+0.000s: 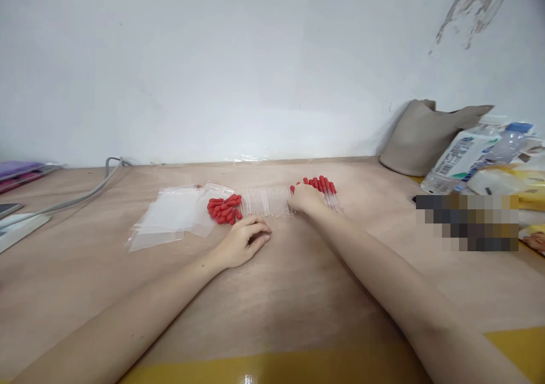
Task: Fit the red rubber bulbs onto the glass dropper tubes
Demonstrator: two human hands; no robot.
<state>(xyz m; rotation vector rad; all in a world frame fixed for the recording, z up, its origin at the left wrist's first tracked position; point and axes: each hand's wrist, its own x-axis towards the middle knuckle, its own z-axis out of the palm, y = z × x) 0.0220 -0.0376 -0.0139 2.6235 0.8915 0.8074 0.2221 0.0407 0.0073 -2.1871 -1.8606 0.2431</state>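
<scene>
My right hand (305,198) is closed, its fingers pointing down at the right end of a row of thin clear tubes (264,202). Red shows right beside its knuckles, but the fingertips are hidden, so what they grip cannot be made out. Behind and right of that hand lie droppers with red bulbs (323,184), their clear stems slanting toward me. My left hand (246,242) rests on the table just in front of the tubes, thumb apart from loosely bent fingers, holding nothing. A pile of loose red rubber bulbs (224,209) sits beyond it, at the row's left end.
Clear zip bags (168,216) lie spread left of the bulbs, partly under them. A grey cable (91,193) crosses the table's left side. At right stand a grey-beige bag (411,137) and plastic bottles (462,157). Yellow tape (204,370) lines the near edge; a wall closes the back.
</scene>
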